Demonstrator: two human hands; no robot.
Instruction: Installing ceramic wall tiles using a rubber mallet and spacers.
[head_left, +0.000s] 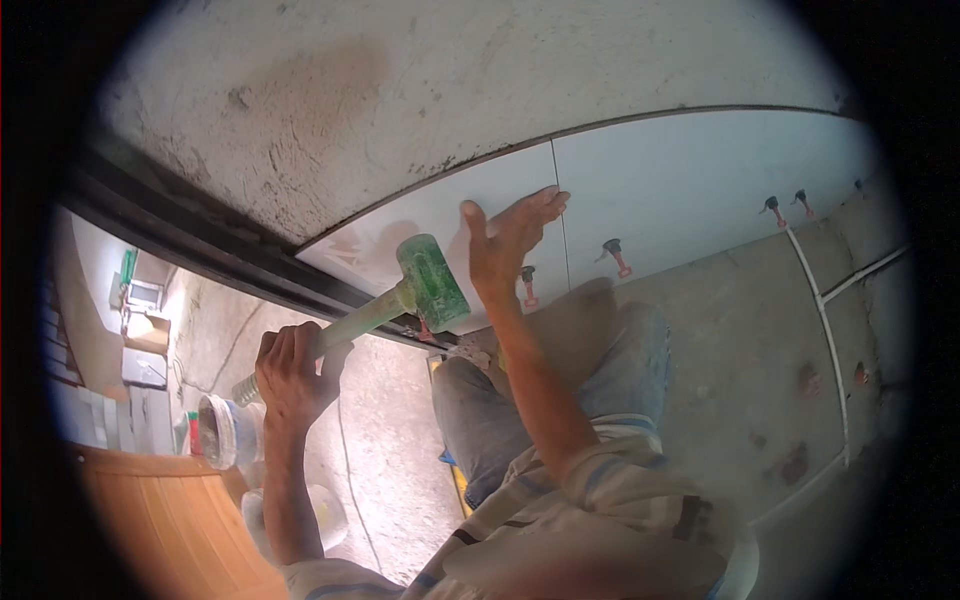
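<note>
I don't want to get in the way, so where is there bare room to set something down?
Bare grey floor lies between the right knee and white pipes. Crowded: by the wall tiles, with clips, the right hand and the green mallet in the left hand; and around the bucket by the left forearm.

Your hands: two, the left hand [293,370] and the right hand [505,245]
Mallets: you have one green-headed mallet [432,283]
Wall panels: you face two, a left panel [390,225] and a right panel [700,190], with one seam between them
Red-and-black clips: you can count five, the nearest clip [529,288] included (one more red bit shows below the mallet head, too hidden for you to tell)
White pipe lengths: three before you, counting one long pipe [824,335]
Orange wooden boards: you see one slatted board [165,520]
Your knees: two
</note>
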